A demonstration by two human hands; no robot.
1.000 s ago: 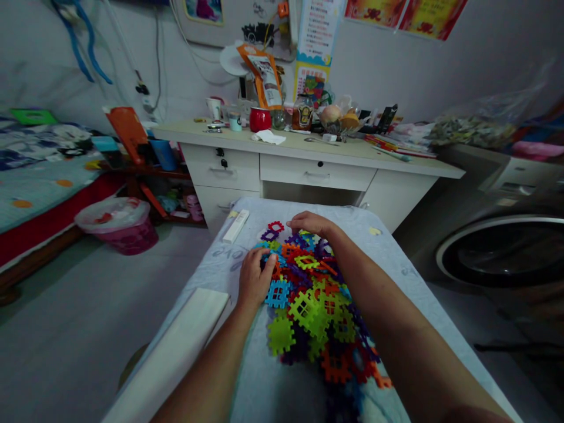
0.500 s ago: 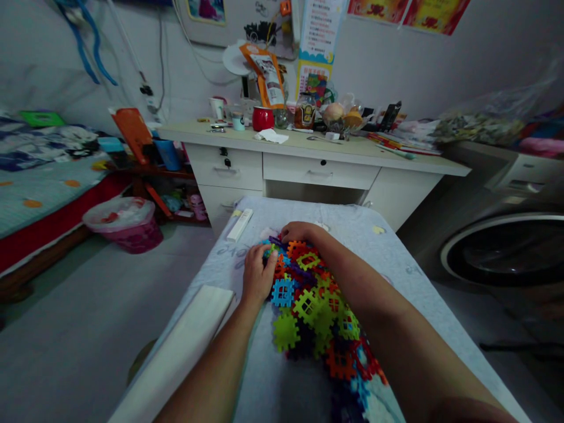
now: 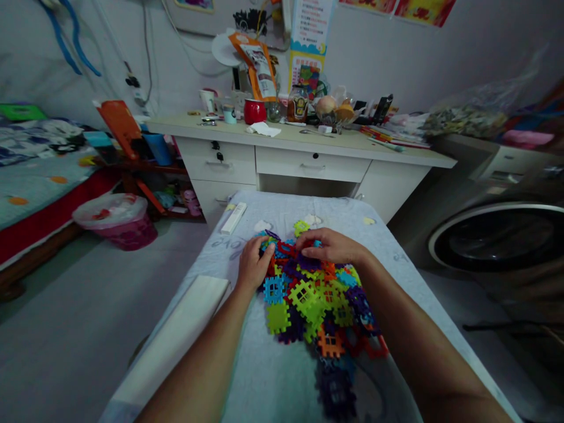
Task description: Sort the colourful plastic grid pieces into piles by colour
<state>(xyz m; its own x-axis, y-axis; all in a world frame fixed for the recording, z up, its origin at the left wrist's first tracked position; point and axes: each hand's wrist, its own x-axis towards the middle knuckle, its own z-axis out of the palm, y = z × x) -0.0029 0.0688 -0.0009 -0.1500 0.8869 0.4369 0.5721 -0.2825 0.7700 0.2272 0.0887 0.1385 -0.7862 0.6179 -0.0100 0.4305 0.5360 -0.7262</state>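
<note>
A heap of plastic interlocking building tiles in green, blue, purple, orange and red lies on the cloth-covered table. My left hand rests against the heap's far left side, thumb apart from the fingers, and nothing shows in its grasp. Above the heap's far part is my right hand, its fingers bent and apart over purple and red tiles. A green tile lies just beyond that hand. Nearer me, a dark purple tile lies at the heap's front end.
A long white board runs along the table's left side, and a small white strip lies farther back. Beyond stands a white desk crowded with household things. A washing machine is at right, a pink bin at left.
My right hand has drawn back and to the right from the heap's far edge, its fingers now apart. Tiles have shifted, with a green one showing beyond the heap. The view has tilted slightly.
</note>
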